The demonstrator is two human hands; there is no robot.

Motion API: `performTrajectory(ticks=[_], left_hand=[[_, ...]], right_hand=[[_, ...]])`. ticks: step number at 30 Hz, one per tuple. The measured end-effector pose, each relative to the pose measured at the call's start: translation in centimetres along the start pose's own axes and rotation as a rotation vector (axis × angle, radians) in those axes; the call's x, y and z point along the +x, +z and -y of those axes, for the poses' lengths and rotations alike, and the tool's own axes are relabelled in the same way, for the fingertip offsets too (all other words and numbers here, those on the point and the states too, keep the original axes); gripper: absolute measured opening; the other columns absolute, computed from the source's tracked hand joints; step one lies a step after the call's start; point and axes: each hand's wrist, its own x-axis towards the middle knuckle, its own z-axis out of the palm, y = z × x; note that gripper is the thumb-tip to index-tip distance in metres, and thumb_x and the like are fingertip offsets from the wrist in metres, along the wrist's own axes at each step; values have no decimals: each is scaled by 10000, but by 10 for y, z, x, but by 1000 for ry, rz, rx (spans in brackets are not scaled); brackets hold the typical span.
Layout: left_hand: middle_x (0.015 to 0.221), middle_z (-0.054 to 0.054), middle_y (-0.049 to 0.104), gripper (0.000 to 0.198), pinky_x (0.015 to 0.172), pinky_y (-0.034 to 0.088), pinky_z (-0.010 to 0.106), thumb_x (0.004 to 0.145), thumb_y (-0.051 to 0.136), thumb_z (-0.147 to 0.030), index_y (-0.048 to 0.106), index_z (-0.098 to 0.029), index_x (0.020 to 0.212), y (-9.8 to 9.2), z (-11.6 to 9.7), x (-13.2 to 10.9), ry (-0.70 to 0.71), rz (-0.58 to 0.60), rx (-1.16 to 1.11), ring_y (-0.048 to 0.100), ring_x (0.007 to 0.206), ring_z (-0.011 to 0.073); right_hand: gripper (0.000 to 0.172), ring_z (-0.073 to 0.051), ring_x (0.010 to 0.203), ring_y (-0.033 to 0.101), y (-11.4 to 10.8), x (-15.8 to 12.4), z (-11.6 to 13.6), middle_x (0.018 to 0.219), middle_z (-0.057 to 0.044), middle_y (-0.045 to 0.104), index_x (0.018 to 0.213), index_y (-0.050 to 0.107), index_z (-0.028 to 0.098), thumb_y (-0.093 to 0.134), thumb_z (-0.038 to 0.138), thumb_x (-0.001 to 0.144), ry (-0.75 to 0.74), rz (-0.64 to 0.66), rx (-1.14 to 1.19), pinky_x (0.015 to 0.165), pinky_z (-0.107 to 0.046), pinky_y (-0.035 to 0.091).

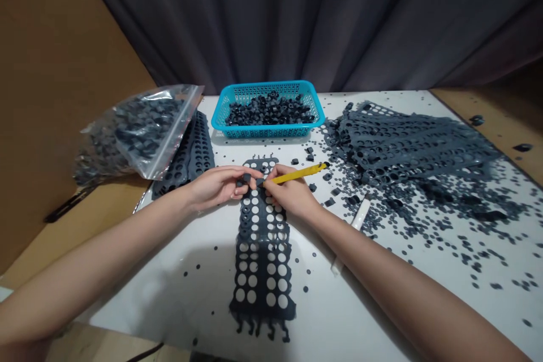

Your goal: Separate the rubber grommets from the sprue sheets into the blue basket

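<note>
A long black perforated rubber sheet (266, 260) lies on the white table, its far part under both hands. My left hand (220, 184) is closed on small black rubber pieces (246, 179) above the sheet's left edge. Just right of it, my right hand (289, 191) grips a yellow-handled tool (301, 173), its tip touching a small black piece between the hands. The tool's exact tip is too small to make out. Below the hands, several round black pieces (245, 220) sit along the sheet's left column.
A blue basket (268, 132) of black pieces stands behind the hands. On the left, a filled clear bag (139, 130) rests partly on more sheets (193, 153). A pile of perforated sheets (407, 141), scattered black discs and a white-handled tool (360, 212) lie on the right.
</note>
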Motion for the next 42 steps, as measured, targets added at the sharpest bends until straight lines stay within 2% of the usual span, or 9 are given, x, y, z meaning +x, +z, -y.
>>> performTrajectory(ticks=[5, 10, 13, 16, 20, 25, 32, 35, 42], left_hand=[[818, 100, 601, 333, 510, 352, 240, 858, 409, -342, 645, -109, 884, -1, 0, 3, 1, -97, 60, 434, 553, 90], [772, 48, 624, 175, 557, 369, 241, 808, 455, -206, 591, -128, 887, 2, -11, 8, 195, -257, 689, 449, 563, 99], [776, 29, 622, 238, 672, 406, 276, 802, 386, -142, 603, -154, 898, 6, -17, 12, 346, -192, 1228, 525, 689, 142], [771, 54, 602, 182, 734, 412, 311, 781, 434, -162, 613, -141, 803, 10, -19, 17, 433, -78, 1595, 533, 766, 185], [788, 80, 580, 126, 733, 417, 325, 742, 572, -228, 610, -130, 812, 13, -17, 25, 494, 51, 1857, 507, 826, 225], [719, 69, 566, 178, 672, 409, 293, 818, 467, -103, 589, -139, 694, 14, -6, 27, 537, 71, 2089, 505, 753, 191], [795, 112, 583, 233, 702, 427, 327, 868, 346, -85, 573, -104, 819, 1, 12, 24, 664, -23, 2021, 507, 783, 210], [799, 74, 591, 190, 720, 427, 295, 875, 376, -160, 562, -129, 851, -5, 9, 24, 615, -40, 1745, 516, 781, 183], [687, -13, 566, 207, 548, 342, 227, 842, 464, -320, 587, -155, 852, -12, 5, 22, 384, -319, 1254, 430, 555, 110]], right_hand=[[76, -104, 413, 500, 1, 1, -1, 544, 35, 518, 674, 442, 201, 511, 233, 680, -6, -9, 8, 410, -219, 370], [59, -93, 410, 469, 2, 1, 1, 530, 39, 497, 659, 444, 198, 500, 210, 674, -17, -39, -28, 423, -218, 354], [59, -93, 435, 448, 2, 1, 0, 519, 42, 482, 646, 441, 197, 495, 206, 668, -52, -50, -58, 443, -218, 338], [61, -98, 459, 445, 2, 2, -2, 521, 42, 481, 643, 437, 197, 492, 211, 666, -69, -45, -64, 458, -220, 335], [65, -102, 471, 450, 2, 4, -4, 521, 41, 482, 636, 435, 199, 494, 209, 664, -75, -45, -68, 464, -220, 338], [77, -110, 473, 453, 2, 6, -5, 507, 43, 480, 635, 436, 204, 500, 223, 673, -78, -53, -79, 464, -222, 344], [79, -107, 478, 471, 2, 4, -3, 518, 37, 504, 619, 431, 202, 490, 192, 671, -99, -66, -91, 471, -220, 352], [85, -106, 474, 474, 2, 4, -3, 519, 35, 507, 624, 433, 200, 497, 205, 679, -94, -66, -91, 469, -219, 352], [81, -101, 452, 472, 1, 4, -2, 513, 37, 505, 646, 435, 200, 499, 222, 691, -65, -53, -79, 457, -217, 355]])
